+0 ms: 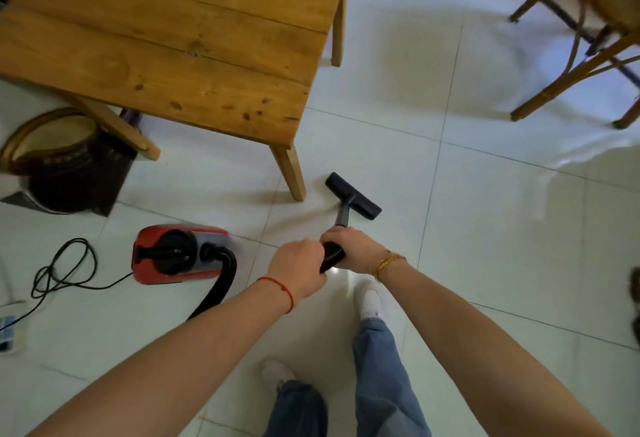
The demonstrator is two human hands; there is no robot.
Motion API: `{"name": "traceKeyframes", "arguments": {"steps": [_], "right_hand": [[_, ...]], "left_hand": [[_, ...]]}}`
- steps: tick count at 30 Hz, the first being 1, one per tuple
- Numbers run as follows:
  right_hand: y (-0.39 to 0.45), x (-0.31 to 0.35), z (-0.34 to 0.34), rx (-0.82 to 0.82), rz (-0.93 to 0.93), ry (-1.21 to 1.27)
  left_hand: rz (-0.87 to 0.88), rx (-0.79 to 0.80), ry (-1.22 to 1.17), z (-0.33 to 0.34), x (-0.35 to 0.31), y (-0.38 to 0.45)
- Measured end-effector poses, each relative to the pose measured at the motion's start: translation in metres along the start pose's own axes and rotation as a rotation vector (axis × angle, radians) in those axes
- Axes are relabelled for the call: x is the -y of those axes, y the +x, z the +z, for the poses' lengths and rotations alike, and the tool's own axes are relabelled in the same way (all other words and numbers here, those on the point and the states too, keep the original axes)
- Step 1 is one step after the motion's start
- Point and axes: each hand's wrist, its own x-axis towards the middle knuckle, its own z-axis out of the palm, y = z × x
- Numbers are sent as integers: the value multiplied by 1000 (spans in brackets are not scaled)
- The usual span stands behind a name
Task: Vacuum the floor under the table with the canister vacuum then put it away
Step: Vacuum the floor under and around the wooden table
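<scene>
Wooden worktop (166,38) stood over the white tiled floor (485,211). I saw the red canister vacuum (176,253) near its front leg. My left hand (298,268) and right hand (353,250) each had a closed grip around the black hose (333,255), the floor nozzle (353,196) resting on tile just beside that leg.

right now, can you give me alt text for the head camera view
Both hands, left hand and right hand, grip a black vacuum hose, with its floor nozzle on white tiles just beside a wooden table leg. The red canister vacuum sits to the left, its cord looped on the floor.
</scene>
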Motion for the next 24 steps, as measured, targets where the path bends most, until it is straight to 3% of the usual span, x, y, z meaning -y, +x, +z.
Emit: {"name": "traceKeyframes", "arguments": {"steps": [14,24], "right_hand": [[91,-150,-169,62,30,-160],[110,-154,-194,33,27,-140]], "left_hand": [[-129,-87,-67,-94,-68,199],[-173,-81,-23,-119,-64,220]]}}
